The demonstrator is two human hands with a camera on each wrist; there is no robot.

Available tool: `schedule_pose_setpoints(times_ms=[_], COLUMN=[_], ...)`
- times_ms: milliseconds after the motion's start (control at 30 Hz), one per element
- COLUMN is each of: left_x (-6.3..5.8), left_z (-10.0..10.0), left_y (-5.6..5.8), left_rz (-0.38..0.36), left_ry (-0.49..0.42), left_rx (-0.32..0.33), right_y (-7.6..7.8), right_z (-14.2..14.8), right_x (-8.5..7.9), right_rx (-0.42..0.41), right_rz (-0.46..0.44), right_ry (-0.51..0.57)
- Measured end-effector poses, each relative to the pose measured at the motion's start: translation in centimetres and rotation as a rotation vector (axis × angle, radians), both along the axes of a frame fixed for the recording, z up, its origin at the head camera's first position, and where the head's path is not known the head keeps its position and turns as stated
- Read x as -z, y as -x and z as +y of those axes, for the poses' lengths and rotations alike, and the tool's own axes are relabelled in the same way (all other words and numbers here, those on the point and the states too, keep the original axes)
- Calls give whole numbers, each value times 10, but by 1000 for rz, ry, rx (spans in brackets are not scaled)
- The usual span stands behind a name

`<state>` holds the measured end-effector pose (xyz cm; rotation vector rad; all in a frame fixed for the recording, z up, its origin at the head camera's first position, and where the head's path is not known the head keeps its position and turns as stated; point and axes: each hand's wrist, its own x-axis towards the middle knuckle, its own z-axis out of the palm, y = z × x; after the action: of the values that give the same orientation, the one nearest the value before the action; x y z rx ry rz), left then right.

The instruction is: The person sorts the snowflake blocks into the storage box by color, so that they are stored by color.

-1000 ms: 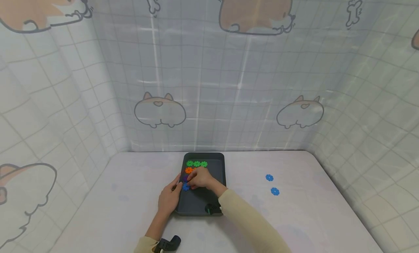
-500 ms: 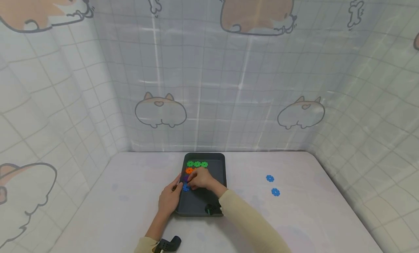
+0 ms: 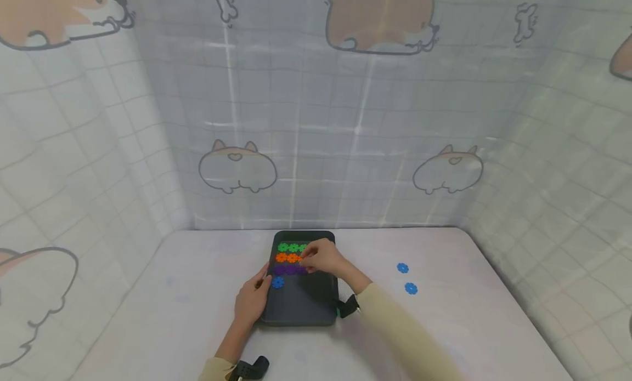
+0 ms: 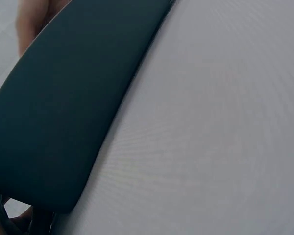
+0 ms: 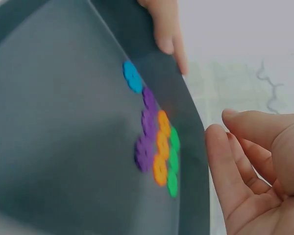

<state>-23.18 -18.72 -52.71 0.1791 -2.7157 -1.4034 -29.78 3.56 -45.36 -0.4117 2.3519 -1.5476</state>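
My left hand (image 3: 252, 300) grips the left rim of a dark grey tray (image 3: 301, 310), its thumb over the edge. The tray fills much of the left wrist view. Inside lie flower-shaped plastic discs: a green row (image 5: 173, 156), an orange row (image 5: 160, 145), a purple row (image 5: 144, 152) and one blue disc (image 3: 277, 282) by the left wall. My right hand (image 3: 323, 256) hovers above the tray's right half, covering the rows' right ends in the head view. In the right wrist view its fingers are loosely bent, with nothing between thumb and forefinger.
Two more blue discs, a farther one (image 3: 402, 268) and a nearer one (image 3: 411, 288), lie on the white table (image 3: 469, 315) right of the tray. A tile-patterned curtain (image 3: 316, 194) encloses the back and sides.
My right hand has drawn back from the blue disc, moving right and up. The blue disc stays in the tray, and the purple row is uncovered. My left hand keeps its hold.
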Motion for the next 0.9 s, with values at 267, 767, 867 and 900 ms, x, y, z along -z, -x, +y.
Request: schedule_pose_setpoints(times_ms=[267,767,867,900], left_x=[5,4,3,3], left_z=[-1,-1,-2,-2], left_y=[-1,-3,-2,-2], left_rz=[-2,4,12,14], left_ry=[0,-2,-6,-6], left_rx=[12,8,17,19], right_y=[-22,-67,-75,-77], right_z=[61,166,179,184], right_x=[-4,7,10,11], right_rx=[85,291,342,359], right_rz=[2,-38,-39,-42], right_ry=[-42,-116,-142,-149])
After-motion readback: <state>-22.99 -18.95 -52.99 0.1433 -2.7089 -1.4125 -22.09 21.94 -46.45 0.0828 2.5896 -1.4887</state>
